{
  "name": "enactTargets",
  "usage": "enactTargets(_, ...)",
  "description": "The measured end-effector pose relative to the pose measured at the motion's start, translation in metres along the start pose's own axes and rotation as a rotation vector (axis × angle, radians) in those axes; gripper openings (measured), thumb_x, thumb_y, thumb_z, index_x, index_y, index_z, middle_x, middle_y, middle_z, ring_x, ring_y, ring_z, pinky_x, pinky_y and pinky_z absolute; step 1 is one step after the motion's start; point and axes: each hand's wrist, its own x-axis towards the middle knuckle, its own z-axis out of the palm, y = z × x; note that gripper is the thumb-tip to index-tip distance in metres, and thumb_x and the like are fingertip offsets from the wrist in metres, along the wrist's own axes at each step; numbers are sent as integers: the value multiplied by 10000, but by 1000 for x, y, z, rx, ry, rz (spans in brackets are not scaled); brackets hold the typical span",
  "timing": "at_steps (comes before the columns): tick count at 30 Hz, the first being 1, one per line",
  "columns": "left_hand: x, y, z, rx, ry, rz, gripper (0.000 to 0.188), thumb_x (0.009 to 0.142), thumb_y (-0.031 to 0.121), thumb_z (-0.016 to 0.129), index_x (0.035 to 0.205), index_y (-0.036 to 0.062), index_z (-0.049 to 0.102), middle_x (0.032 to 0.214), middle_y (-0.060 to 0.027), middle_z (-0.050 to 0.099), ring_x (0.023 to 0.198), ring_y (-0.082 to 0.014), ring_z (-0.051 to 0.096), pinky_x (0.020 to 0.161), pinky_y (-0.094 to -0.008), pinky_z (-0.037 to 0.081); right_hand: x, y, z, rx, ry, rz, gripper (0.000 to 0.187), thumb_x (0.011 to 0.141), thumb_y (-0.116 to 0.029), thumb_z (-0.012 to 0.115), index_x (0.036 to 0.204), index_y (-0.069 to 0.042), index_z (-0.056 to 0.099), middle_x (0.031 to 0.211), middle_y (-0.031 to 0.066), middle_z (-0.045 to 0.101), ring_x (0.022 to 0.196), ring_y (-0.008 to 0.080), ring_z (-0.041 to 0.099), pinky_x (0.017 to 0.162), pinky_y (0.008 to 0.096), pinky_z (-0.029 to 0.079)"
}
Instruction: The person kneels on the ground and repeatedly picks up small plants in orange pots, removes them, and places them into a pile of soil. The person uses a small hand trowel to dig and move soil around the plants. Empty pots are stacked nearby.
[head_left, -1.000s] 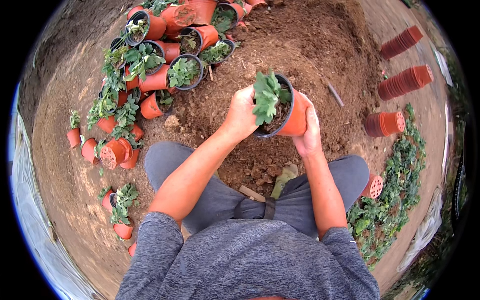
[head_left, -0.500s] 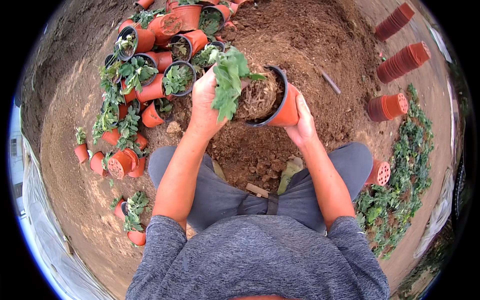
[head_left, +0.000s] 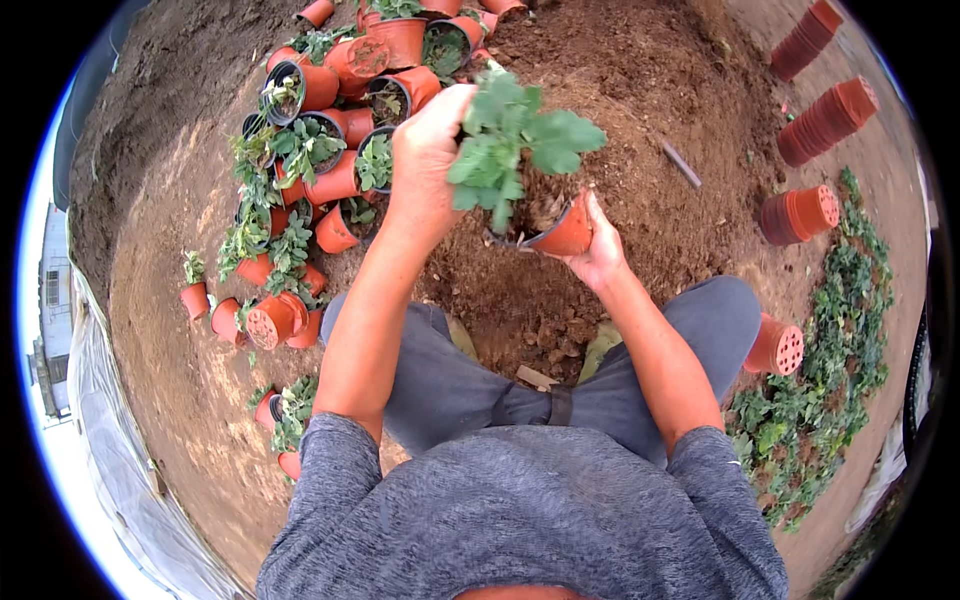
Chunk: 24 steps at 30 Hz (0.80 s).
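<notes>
My left hand (head_left: 425, 160) is closed around the base of a leafy green seedling (head_left: 515, 140). Its broad leaves spread over the mouth of a terracotta-coloured plastic pot (head_left: 568, 232), and hide part of it. Brown roots and soil (head_left: 543, 203) show below the leaves, at the pot's mouth; how deep they sit in it I cannot tell. With my right hand (head_left: 600, 252) I grip the tilted pot from its right side, thumb up along the wall. Both hands are above loose brown soil (head_left: 520, 285) in front of my knees.
Many potted seedlings (head_left: 330, 180) lie heaped at the far left, some on their sides. Stacks of nested pots (head_left: 828, 120) line the right, beside a bed of cut or loose greenery (head_left: 815, 370). A short stick (head_left: 682, 163) lies on the soil mound.
My left hand has risen and moved right, turning the seedling so its leaves now stand above the pot. The root ball, plainly exposed before, is now mostly covered. The view has shifted slightly.
</notes>
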Motion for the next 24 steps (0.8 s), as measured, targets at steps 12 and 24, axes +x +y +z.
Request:
enactTargets(12,9,-20,-18,-404,232,-344,142,886,-13,583,1016,21,629,841,-47,655,618,-99,581,499,-233,480,-1,-1,4,-52,33,-31,482,1034,-430,318,1422,-154,392,1437,68,446,1296,267,465,1043,504,416)
enactTargets(24,-21,-65,0,-193,-32,-357,332,848,-74,529,1122,74,645,891,-52,678,685,-111,619,539,-271,501,10,5,-14,-101,54,-20,566,995,-552,331,1443,-208,369,1467,72,413,1307,328,444,1035,578,374)
